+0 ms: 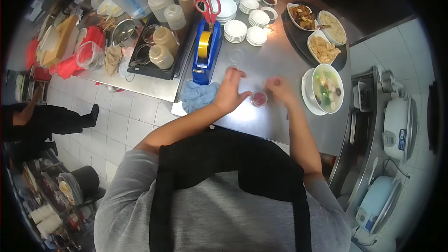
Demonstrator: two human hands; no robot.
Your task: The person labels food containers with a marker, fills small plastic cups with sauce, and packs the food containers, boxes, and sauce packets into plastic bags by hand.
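Observation:
A small clear cup of red sauce (pixel 259 99) stands on the steel counter between my hands. My left hand (pixel 229 91) is just left of it, thumb and fingers apart, holding nothing I can see. Its fingertips are close to a clear round lid (pixel 236 57) on the counter. My right hand (pixel 281 90) is just right of the cup, smeared by motion with its fingers bent; I cannot tell whether it holds anything. A crumpled blue cloth (pixel 198 96) lies to the left of my left wrist.
A blue tape dispenser (pixel 204 67) with red scissors (pixel 208 9) stands at the left. Stacked white bowls (pixel 234 31) are behind. On the right are a soup bowl (pixel 329 88) and a dark round tray (pixel 298 46) with filled dishes. A person (pixel 70 116) is at far left.

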